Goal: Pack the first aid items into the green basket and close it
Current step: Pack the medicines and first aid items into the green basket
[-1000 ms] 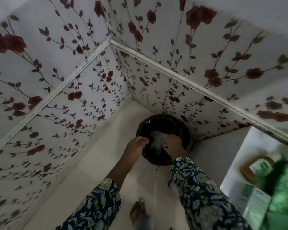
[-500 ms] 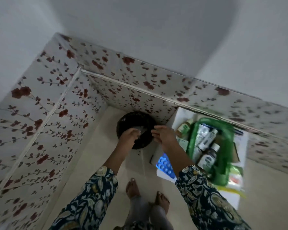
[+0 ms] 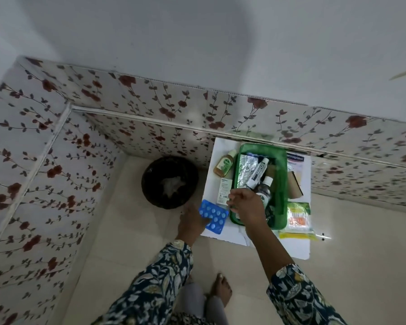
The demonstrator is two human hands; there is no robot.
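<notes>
Turning back from the dark bin [image 3: 170, 181] in the floor corner, where both hands were a second ago; the person now faces the white board [image 3: 300, 247] by the patterned wall

- Left hand [image 3: 190, 222] at the board's near-left corner, fingers pinched on the blue tablet strip [image 3: 213, 216], which overhangs that edge
- Right hand [image 3: 246, 205] hovers over the near-left corner of the green basket [image 3: 282, 184], fingers loosely curled; whether it holds anything, cannot tell
- Basket sits mid-board, not yet closed, already holding a foil strip [image 3: 246, 167], a white tube [image 3: 257, 173] and a dark bottle [image 3: 264, 191]
- Not yet packed: brown bottle [image 3: 225, 163] and small white box [image 3: 225, 191] along the left edge, plaster box [image 3: 297, 160] and bandage roll [image 3: 295, 187] to the right, clear packets [image 3: 298, 219] at the near-right

Judgement: the bin detour seems done and packing resumes; the strip looks next to go in, with several items and the closing left
</notes>
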